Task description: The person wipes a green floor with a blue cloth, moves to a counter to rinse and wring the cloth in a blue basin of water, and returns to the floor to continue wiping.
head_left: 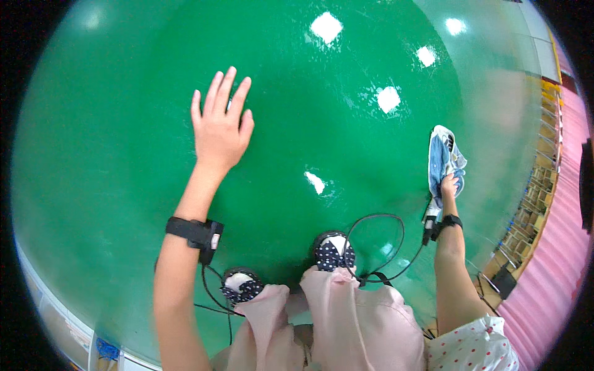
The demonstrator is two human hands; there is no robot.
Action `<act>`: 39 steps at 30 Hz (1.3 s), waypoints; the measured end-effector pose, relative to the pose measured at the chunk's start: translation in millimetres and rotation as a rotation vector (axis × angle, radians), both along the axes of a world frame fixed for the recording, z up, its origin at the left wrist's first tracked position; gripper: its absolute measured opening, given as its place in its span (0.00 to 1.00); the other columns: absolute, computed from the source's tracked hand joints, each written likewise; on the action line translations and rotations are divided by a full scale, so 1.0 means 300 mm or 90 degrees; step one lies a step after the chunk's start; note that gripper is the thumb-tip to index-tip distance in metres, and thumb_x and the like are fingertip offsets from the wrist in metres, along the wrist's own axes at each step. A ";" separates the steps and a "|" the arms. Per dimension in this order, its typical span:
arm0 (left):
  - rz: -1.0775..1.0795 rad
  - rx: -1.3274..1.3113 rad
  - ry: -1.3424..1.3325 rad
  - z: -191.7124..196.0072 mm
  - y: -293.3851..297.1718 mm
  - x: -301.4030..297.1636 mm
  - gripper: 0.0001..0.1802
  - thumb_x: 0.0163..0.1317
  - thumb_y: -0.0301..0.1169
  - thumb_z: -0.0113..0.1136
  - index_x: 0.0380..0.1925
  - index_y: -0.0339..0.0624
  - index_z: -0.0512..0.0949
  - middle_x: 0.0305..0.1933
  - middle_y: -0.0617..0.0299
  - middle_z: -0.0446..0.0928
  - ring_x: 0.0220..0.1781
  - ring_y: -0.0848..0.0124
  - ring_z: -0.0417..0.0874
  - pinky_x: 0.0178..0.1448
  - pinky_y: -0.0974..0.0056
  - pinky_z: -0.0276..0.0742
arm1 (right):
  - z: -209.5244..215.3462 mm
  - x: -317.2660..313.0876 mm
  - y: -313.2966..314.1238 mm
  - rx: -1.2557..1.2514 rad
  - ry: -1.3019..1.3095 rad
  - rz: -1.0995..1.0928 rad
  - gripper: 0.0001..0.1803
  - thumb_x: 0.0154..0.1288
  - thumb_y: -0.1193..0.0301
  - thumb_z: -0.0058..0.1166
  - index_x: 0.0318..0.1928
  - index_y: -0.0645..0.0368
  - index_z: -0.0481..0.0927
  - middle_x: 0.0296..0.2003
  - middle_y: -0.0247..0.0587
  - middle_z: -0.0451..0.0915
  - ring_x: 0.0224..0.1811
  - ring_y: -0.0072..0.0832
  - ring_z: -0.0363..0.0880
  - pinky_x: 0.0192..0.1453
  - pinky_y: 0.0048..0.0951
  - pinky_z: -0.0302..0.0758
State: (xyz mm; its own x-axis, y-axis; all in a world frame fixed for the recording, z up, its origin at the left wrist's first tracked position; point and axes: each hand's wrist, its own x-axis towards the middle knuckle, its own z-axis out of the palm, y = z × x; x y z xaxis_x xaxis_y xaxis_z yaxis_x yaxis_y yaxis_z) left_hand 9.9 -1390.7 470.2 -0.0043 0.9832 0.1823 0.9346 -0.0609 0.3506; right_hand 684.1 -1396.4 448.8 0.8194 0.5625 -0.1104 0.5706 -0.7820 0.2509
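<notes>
My left hand is stretched out over the glossy green floor, fingers long and slightly spread, with nothing in it. I cannot tell whether its palm touches the floor. Out to the right, my right hand is closed on a crumpled blue-and-white cloth. The cloth extends forward past my fingers and partly hides them. Around each wrist is a black strap, the left strap and the right strap, each with a small device and a cable.
A black cable loops beside my shoes, which are dark with white dots. Along the right edge run a pink corrugated surface and stacked brownish items. A white frame stands at lower left, near a blue bundle.
</notes>
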 end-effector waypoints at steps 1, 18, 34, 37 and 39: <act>0.004 -0.014 0.027 0.002 -0.023 -0.019 0.29 0.58 0.37 0.48 0.62 0.55 0.62 0.69 0.61 0.55 0.70 0.63 0.54 0.69 0.46 0.43 | -0.029 -0.063 0.003 -0.101 0.031 0.188 0.29 0.68 0.57 0.23 0.63 0.62 0.55 0.59 0.75 0.55 0.61 0.64 0.56 0.63 0.54 0.56; -0.127 -0.036 -0.088 0.198 -0.480 -0.008 0.31 0.48 0.18 0.51 0.56 0.48 0.66 0.61 0.48 0.61 0.59 0.52 0.66 0.61 0.53 0.63 | 0.209 -1.593 -0.171 -0.118 0.705 1.108 0.36 0.61 0.66 0.48 0.67 0.54 0.49 0.67 0.63 0.39 0.70 0.56 0.37 0.63 0.67 0.46; 0.118 -0.403 -0.062 0.223 -0.575 -0.087 0.19 0.49 0.31 0.59 0.40 0.38 0.68 0.40 0.46 0.73 0.42 0.47 0.76 0.44 0.48 0.71 | 0.238 -1.335 0.048 0.093 0.321 0.994 0.34 0.53 0.76 0.51 0.62 0.55 0.58 0.61 0.59 0.57 0.62 0.53 0.58 0.62 0.43 0.64; 0.152 -0.200 -0.154 0.210 -0.558 -0.153 0.15 0.49 0.21 0.50 0.40 0.36 0.70 0.29 0.40 0.74 0.32 0.46 0.77 0.36 0.51 0.73 | 0.142 -1.283 -0.012 0.078 0.277 0.993 0.39 0.53 0.79 0.49 0.66 0.54 0.52 0.64 0.62 0.50 0.65 0.57 0.52 0.65 0.43 0.60; 0.264 -0.077 -0.140 0.243 -0.510 -0.257 0.14 0.52 0.21 0.48 0.40 0.39 0.72 0.26 0.46 0.74 0.23 0.57 0.76 0.31 0.58 0.72 | 0.129 -1.277 -0.043 0.122 0.279 0.991 0.38 0.53 0.80 0.47 0.66 0.54 0.52 0.64 0.62 0.50 0.64 0.58 0.52 0.65 0.44 0.60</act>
State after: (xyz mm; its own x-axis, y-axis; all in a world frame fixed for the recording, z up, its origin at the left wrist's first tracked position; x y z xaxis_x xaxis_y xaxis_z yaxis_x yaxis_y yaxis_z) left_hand -67.1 -1543.7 543.1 -0.4260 0.9046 0.0171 0.7741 0.3546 0.5245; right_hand 301.0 -1409.1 487.5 -0.5959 0.8031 -0.0037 0.7928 0.5875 -0.1625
